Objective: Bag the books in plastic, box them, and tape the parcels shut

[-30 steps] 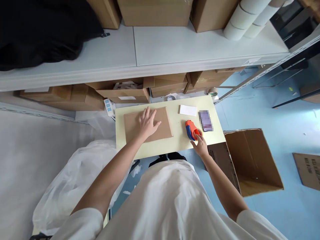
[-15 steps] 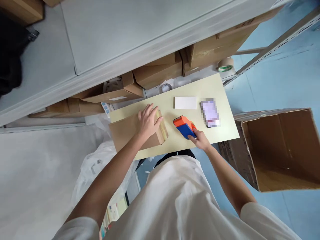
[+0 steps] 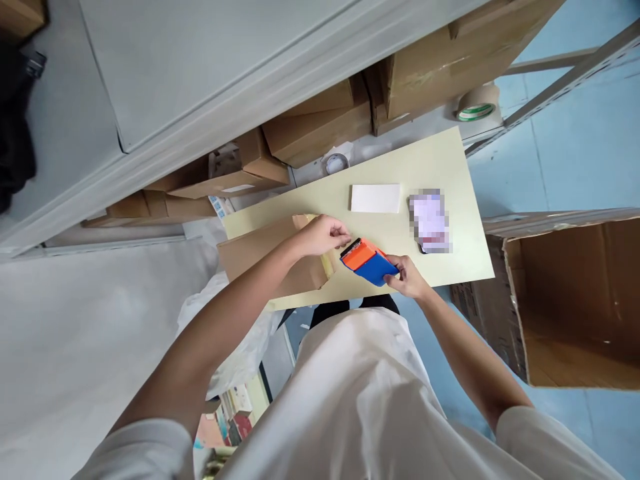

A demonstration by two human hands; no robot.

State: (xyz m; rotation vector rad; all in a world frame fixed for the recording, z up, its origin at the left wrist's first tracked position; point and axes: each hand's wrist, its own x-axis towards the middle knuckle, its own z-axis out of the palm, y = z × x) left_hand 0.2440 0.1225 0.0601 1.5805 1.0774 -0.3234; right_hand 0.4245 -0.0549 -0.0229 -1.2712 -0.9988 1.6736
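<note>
My right hand [image 3: 407, 277] grips an orange and blue tape dispenser [image 3: 371, 263] by its handle, with the toothed cutter end pointing left. My left hand [image 3: 327, 235] hovers close to that cutter end. Its fingers are pinched together; whether tape is between them cannot be made out. Below the left forearm lies a closed cardboard box [image 3: 260, 257] on the pale yellow table [image 3: 460, 200]. Yellowish tape shows along the box's right end, and the forearm hides part of its top.
A white flat box [image 3: 375, 198] and a blurred-out phone-like item [image 3: 431, 223] lie on the table. Behind are a tape roll [image 3: 337, 163], a larger tan tape roll [image 3: 477, 103] and cardboard boxes [image 3: 310, 127] under a grey shelf [image 3: 210, 60]. A large open carton [image 3: 515, 300] stands right.
My left hand has left the box top and moved right to the dispenser's front, its spread fingers now pinched. The dispenser has turned slightly in my right hand. The view has shifted a little.
</note>
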